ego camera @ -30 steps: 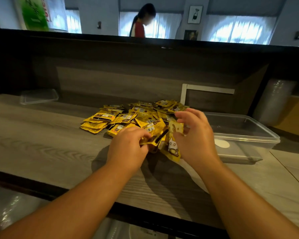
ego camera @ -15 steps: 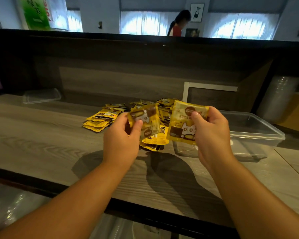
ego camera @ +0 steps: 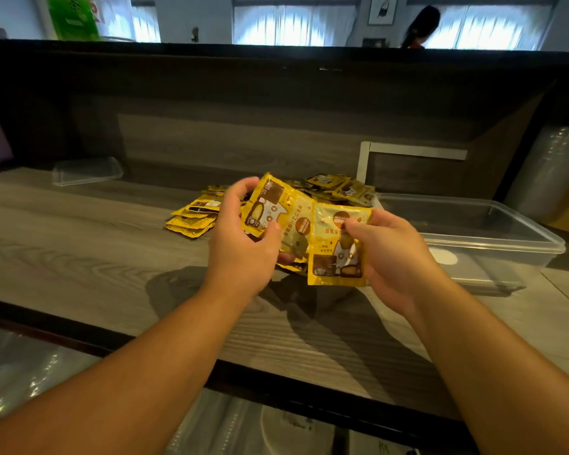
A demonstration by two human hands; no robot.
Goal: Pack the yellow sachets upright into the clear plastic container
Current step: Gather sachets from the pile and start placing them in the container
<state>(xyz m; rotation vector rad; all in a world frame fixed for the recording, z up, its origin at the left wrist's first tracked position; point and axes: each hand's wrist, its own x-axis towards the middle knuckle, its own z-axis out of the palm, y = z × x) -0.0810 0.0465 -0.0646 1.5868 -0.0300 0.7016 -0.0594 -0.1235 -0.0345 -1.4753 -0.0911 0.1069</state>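
Two flat yellow foil sachets printed with brown panels and a cartoon figure are held up in the air, edges overlapping. The left-hand sachet [ego camera: 270,208] is tilted, pinched between the thumb and curled fingers of the left hand [ego camera: 243,238]. The right-hand sachet [ego camera: 337,247] stands nearly upright, its print facing the camera, gripped along its right edge by the thumb and curled fingers of the right hand [ego camera: 391,254]. There may be more sachets tucked behind the left one; the overlap hides this.

Just beyond both hands lies the loose heap of yellow sachets [ego camera: 309,192] on the grey wood-grain surface [ego camera: 79,251]. To the right of the right hand, close by, sits the clear rectangular plastic container [ego camera: 493,238], open-topped and apparently with no sachets in it yet.

The step in hand looks like squaring the picked sachets into one bundle before carrying them across. Doing it well probably means turning the tilted one to match its neighbour, stacking them face to face, then standing them on edge against a container wall so they do not flop flat in the roomy box.

Far beyond the left hand, a clear plastic lid [ego camera: 87,170] rests on the surface.
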